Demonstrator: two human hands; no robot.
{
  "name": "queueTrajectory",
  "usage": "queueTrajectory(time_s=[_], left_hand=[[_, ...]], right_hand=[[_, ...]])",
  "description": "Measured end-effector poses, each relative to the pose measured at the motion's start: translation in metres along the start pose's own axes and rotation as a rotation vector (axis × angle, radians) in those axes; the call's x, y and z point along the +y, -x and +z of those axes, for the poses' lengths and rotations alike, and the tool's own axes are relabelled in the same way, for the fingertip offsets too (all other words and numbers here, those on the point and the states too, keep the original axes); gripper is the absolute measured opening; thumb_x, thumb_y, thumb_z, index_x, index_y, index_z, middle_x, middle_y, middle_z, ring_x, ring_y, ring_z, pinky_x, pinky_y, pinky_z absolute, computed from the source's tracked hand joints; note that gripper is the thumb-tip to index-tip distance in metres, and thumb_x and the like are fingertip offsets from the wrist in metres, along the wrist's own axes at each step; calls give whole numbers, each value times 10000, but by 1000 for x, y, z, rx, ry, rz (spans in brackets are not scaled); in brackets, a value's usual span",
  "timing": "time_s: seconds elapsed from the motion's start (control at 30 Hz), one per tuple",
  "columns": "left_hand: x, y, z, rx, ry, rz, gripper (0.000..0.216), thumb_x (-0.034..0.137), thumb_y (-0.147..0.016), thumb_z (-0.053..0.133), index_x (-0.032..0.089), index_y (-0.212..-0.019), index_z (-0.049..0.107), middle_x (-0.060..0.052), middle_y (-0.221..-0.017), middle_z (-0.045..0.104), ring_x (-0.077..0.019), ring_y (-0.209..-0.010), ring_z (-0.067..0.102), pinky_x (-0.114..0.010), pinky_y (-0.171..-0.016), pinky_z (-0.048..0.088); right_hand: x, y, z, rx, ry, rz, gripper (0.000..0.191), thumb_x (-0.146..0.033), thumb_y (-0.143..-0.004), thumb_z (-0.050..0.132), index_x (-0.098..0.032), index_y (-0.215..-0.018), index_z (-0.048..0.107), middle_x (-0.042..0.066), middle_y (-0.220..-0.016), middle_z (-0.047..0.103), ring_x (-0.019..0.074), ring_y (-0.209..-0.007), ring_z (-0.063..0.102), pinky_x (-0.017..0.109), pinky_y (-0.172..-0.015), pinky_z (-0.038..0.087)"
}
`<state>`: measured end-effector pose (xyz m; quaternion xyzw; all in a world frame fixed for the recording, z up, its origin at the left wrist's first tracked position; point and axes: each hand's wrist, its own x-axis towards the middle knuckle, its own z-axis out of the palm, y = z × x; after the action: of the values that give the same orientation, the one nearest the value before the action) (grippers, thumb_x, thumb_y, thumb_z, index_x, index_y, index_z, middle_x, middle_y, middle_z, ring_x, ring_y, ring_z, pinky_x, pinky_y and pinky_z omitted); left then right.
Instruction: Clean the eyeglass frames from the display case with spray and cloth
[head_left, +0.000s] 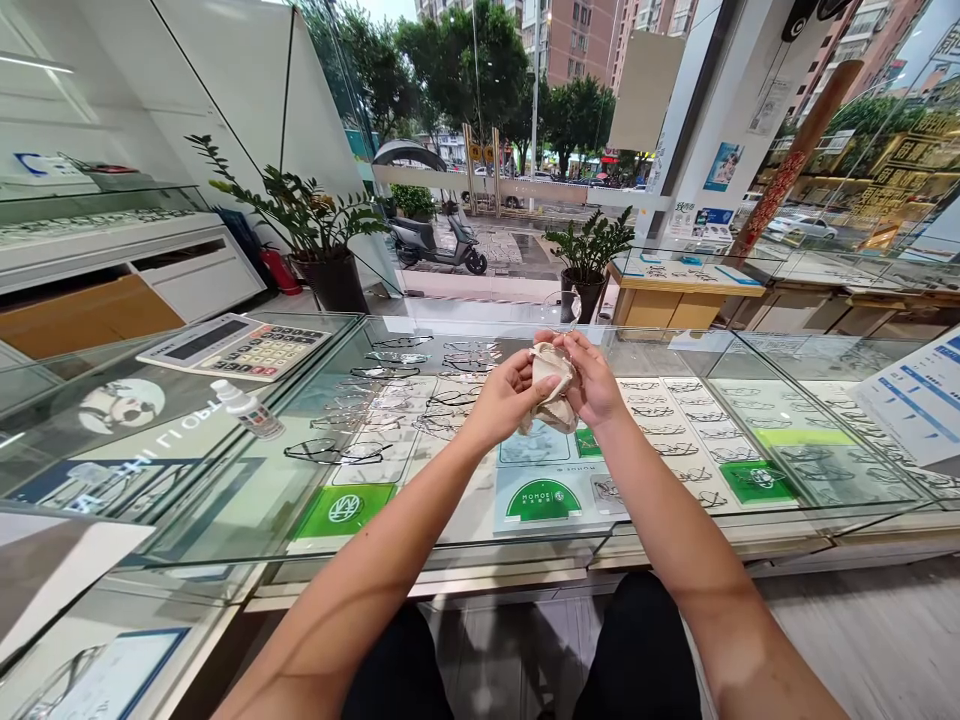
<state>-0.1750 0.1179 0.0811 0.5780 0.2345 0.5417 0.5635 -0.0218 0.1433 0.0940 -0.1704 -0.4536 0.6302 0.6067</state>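
A crumpled beige cleaning cloth (555,388) is bunched between my hands above the glass display counter. My left hand (504,398) is closed on its left side, thumb pressed across the front. On the right, the fingers of my right hand (595,374) are closed around the cloth and a pair of thin-rimmed eyeglasses (576,306). A clear lens and its fine rim stick up beyond my fingertips; the rest of the glasses is hidden by cloth and fingers. Beneath the glass lie rows of spectacle frames (337,453).
On the counter's left stand a large calculator (240,346) and a white spray bottle (247,408), lying tilted. A blue-and-white printed sheet (919,395) is at the right. Potted plants (319,225) and a window lie beyond the counter (465,548).
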Motion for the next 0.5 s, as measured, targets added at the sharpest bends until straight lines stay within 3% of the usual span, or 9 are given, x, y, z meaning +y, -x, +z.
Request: queueTrajectory(time_s=[0.1,0.27,0.5], left_hand=[[1,2,1,-2,-12,12,605,491,-816,973,148,-1220,681,-84,-1081,793,-187,-911,747,-264,-810,600],[1,6,5,-14,-48,5,623,578,-848,923,158,-1224,659,-29,-915,742,-153,-717,674,-252,-660,561],[1,7,9,162,-137,131,619,672,-835,895,166,-1133,701,-27,-888,726,-154,-730,640,-260,-687,542]], right_hand=[[2,0,1,-7,-32,12,320,-473,-744,987,-244,-829,779,27,-1125,844,194,-992,755,300,-884,643],[5,3,6,-28,-36,26,324,-482,-749,986,-243,-814,777,32,-1107,839,204,-1033,750,306,-900,637],[9,7,8,-88,94,13,346,-552,-792,956,-259,-857,784,32,-1114,838,221,-1066,756,341,-971,624]])
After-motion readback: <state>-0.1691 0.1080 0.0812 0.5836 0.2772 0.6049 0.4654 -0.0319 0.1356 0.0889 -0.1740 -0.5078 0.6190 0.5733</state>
